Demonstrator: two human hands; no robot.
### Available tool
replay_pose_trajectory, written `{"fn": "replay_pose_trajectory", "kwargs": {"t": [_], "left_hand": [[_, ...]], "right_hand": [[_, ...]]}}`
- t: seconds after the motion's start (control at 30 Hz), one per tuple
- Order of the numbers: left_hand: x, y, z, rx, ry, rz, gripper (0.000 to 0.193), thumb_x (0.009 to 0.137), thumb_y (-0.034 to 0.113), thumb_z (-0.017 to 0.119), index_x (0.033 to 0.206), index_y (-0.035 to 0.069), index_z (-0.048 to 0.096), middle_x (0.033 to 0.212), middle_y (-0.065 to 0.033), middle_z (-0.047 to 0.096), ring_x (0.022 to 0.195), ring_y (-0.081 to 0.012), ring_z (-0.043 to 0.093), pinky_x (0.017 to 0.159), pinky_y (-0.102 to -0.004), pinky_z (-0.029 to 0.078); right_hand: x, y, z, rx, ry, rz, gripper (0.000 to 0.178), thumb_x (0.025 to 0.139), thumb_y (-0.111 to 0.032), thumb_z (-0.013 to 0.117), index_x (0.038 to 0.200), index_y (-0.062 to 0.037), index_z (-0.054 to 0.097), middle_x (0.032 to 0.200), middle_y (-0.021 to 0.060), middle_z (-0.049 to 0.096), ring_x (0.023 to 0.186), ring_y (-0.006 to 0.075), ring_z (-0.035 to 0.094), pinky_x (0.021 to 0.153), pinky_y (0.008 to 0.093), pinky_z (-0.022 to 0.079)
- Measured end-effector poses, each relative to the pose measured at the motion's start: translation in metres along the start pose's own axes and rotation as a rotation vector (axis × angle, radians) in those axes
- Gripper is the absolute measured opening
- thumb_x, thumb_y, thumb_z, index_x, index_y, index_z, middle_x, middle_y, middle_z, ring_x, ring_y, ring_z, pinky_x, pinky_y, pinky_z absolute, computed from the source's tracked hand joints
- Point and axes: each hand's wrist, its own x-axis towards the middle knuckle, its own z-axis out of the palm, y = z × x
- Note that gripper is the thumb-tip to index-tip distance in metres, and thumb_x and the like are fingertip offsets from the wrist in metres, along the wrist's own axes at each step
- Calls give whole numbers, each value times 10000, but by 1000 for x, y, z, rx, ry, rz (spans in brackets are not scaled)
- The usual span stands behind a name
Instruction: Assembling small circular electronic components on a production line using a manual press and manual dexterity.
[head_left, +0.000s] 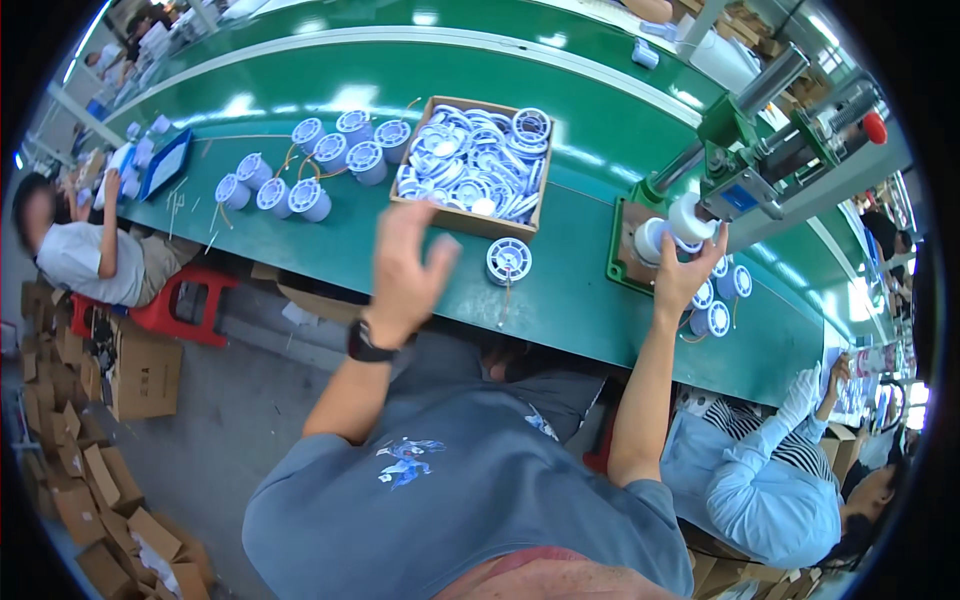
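Note:
My left hand (408, 268) is raised over the near side of the bench, fingers apart and holding nothing. It is close to the front left corner of a cardboard box (542, 205) full of white round slotted plastic caps (468, 160). To its right, a white cylinder with a spoked top (508, 260) stands alone, a thin wire trailing toward the bench edge. My right hand (682, 268) is at the green hand press (715, 150), thumb and fingers closed around a white plastic cylinder (652, 240) at its base. The fingers partly hide that cylinder.
Several white cylinders with orange wires (330, 152) stand left of the box, and more (712, 318) lie right of the press. A blue tray (166, 165) is at the far left of the green bench (580, 325). Co-workers sit at both sides; one sleeve (760, 490) is close on the right.

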Motion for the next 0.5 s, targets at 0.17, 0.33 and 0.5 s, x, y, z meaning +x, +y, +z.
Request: {"fn": "replay_pose_trajectory", "kwargs": {"t": [0.17,0.33,0.5], "left_hand": [[39,-137,-58,720,86,-65,448,837,185,666,1238,9,572,1181,-248,584,1113,-419,527,985,-473,402],[14,-174,-75,830,53,-11,372,815,171,692,1152,26,627,1069,-173,657,1012,-360,583,916,-451,435],[20,-172,-68,688,30,64,415,811,138,696,1209,46,622,1121,-165,650,1049,-346,557,937,-449,434]], "right_hand": [[-10,2,-12,-101,3,27,820,812,-35,711,1474,14,230,1388,200,436,1273,253,455,1083,362,343],[0,-1,7,-257,34,10,750,781,-46,683,1432,20,314,1339,223,473,1238,311,483,1069,386,355],[-20,-11,-22,-323,118,28,728,764,-44,705,1405,15,365,1303,193,501,1226,244,495,1050,359,381]]}}
